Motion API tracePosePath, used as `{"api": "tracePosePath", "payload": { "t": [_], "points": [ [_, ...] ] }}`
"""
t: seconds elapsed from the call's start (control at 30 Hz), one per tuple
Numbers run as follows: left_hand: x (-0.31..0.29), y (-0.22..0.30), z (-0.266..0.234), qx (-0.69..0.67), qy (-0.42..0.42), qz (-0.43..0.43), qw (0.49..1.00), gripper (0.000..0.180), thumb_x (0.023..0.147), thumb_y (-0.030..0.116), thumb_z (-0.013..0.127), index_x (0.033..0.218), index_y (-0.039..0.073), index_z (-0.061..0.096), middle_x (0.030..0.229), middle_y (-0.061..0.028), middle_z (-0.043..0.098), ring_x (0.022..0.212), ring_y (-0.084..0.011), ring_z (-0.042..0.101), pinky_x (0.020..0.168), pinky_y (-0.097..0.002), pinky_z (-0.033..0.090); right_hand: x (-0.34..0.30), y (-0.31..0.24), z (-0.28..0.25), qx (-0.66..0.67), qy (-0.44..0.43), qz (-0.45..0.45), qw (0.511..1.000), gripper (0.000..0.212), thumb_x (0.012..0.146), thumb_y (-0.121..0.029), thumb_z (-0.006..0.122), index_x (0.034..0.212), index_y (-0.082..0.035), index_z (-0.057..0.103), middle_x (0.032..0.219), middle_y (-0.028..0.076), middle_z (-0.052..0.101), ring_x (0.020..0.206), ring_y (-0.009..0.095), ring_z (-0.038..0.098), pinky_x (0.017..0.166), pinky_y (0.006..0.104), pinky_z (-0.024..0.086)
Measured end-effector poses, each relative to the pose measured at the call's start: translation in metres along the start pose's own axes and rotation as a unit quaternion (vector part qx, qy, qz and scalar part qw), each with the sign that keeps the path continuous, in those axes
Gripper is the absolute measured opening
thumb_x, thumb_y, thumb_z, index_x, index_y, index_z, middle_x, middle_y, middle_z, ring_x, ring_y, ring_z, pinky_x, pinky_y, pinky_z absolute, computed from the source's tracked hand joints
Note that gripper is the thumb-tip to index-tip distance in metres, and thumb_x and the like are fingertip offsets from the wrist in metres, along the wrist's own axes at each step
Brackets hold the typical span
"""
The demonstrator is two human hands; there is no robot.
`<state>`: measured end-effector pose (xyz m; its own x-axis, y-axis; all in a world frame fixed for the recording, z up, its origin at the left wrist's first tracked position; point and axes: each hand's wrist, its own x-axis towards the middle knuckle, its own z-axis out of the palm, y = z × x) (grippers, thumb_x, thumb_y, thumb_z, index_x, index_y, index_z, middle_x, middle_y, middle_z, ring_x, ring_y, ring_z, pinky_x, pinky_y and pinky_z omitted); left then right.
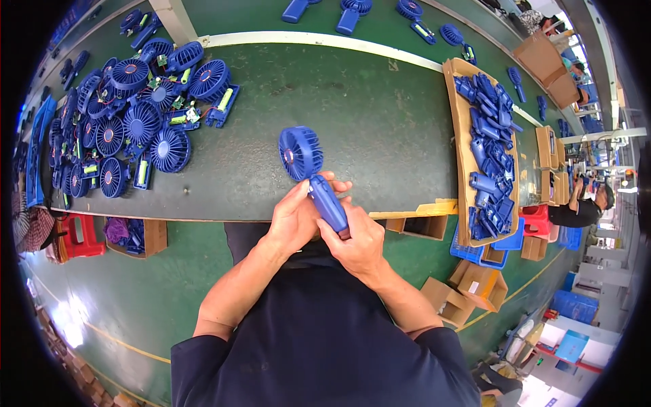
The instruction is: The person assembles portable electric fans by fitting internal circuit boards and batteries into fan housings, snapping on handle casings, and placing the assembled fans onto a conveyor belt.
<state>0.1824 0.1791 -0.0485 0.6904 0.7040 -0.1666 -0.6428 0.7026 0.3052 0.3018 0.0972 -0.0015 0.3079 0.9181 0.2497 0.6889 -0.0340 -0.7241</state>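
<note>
Table (pixel 366 115), green-topped, extends ahead of both hands and away to either side; its near edge runs just beyond the knuckles. Heap of blue fan heads and open fan halves (pixel 129 115), some showing green cells and wiring, lies well to the left of the hands on the table top. Cardboard tray (pixel 463 136), long and shallow, sits well to the right of the hands, loaded with blue handle shells (pixel 489 156); blue crate (pixel 475 252) and cardboard boxes (pixel 468 292) stand on the floor below it, to the right of the right forearm. Red stool (pixel 85 237) stands low on the far left, under the table edge. Handheld fan (pixel 313 178), blue, is held between the hands just above the table's near edge; its round grille head points up and away from the body, its handle slants down toward the right hand. Left hand (pixel 293 217) is wrapped round the upper handle from the left, fingers curled over it; right hand (pixel 356 245) is clamped on the lower handle from the right, thumb pressed along the casing; both hands touch each other around the handle.
</note>
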Motion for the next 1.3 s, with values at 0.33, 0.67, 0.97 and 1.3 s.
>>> {"api": "tracePosePath", "payload": {
  "t": [0.33, 0.67, 0.97, 1.3],
  "points": [
    [-0.001, -0.002, -0.002, 0.036, -0.028, 0.01, 0.999, 0.043, 0.105, 0.04, 0.057, 0.125, 0.002, 0.056, 0.11, -0.012, 0.067, 0.12, -0.0306, 0.062, 0.112, -0.0496, 0.046, 0.004, -0.001, -0.005, -0.058, -0.045, -0.06, 0.995, 0.035, 0.083, -0.023, 0.083, 0.091, 0.006, 0.064, 0.073, 0.017, 0.065, 0.059, 0.034, 0.067, 0.054, 0.0409, 0.054],
    [-0.002, -0.004, 0.001, 0.088, 0.014, 0.005, 0.996, 0.045, 0.107, 0.034, 0.057, 0.133, -0.002, 0.053, 0.111, -0.0149, 0.069, 0.115, -0.0286, 0.065, 0.106, -0.0456, 0.051, 0.0, 0.011, -0.001, 0.081, -0.071, 0.053, 0.993, 0.033, 0.089, -0.026, 0.078, 0.082, 0.003, 0.065, 0.068, 0.018, 0.066, 0.059, 0.032, 0.068, 0.056, 0.0405, 0.053],
    [-0.001, -0.003, -0.003, 0.11, 0.003, -0.021, 0.994, 0.043, 0.108, 0.026, 0.054, 0.135, -0.006, 0.057, 0.14, -0.0179, 0.06, 0.132, -0.0288, 0.057, 0.115, -0.0463, 0.043, 0.022, 0.013, -0.01, 0.153, -0.094, 0.123, 0.976, 0.041, 0.094, -0.027, 0.072, 0.119, 0.004, 0.064, 0.086, 0.022, 0.072, 0.077, 0.037, 0.074, 0.07, 0.0425, 0.056],
    [0.0, 0.002, 0.002, 0.09, -0.017, -0.027, 0.995, 0.04, 0.109, 0.024, 0.05, 0.139, -0.002, 0.055, 0.141, -0.0163, 0.06, 0.125, -0.0253, 0.06, 0.101, -0.0401, 0.053, 0.02, 0.008, -0.009, 0.223, -0.119, 0.186, 0.949, 0.031, 0.1, -0.026, 0.065, 0.111, 0.003, 0.066, 0.086, 0.013, 0.073, 0.071, 0.018, 0.071, 0.063, 0.0326, 0.056]
  ]
}}
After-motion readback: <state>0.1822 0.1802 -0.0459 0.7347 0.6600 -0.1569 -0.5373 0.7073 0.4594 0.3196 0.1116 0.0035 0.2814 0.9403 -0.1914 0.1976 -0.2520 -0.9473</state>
